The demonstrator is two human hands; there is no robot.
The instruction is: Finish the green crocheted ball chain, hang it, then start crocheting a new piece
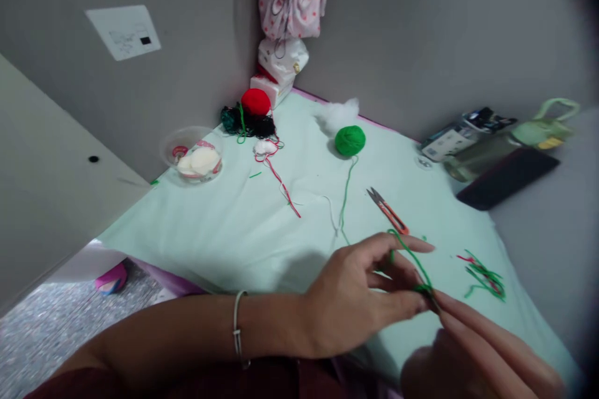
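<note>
My left hand, with a bracelet on its wrist, pinches a small bit of green yarn work between thumb and fingers. The green yarn strand runs over its raised index finger. At the same spot my right hand is closed, its fingertips pinching a thin dark tool, which looks like a crochet hook; most of it is hidden. Beyond the left hand lies the green yarn ball, its tail trailing toward me. Thread snips with orange handles lie just past the left fingers.
Green and red yarn scraps lie at right. Behind them are a bottle and a dark phone-like slab. Further left are white stuffing, a red yarn ball, dark yarn and a clear tub. Walls bound the table.
</note>
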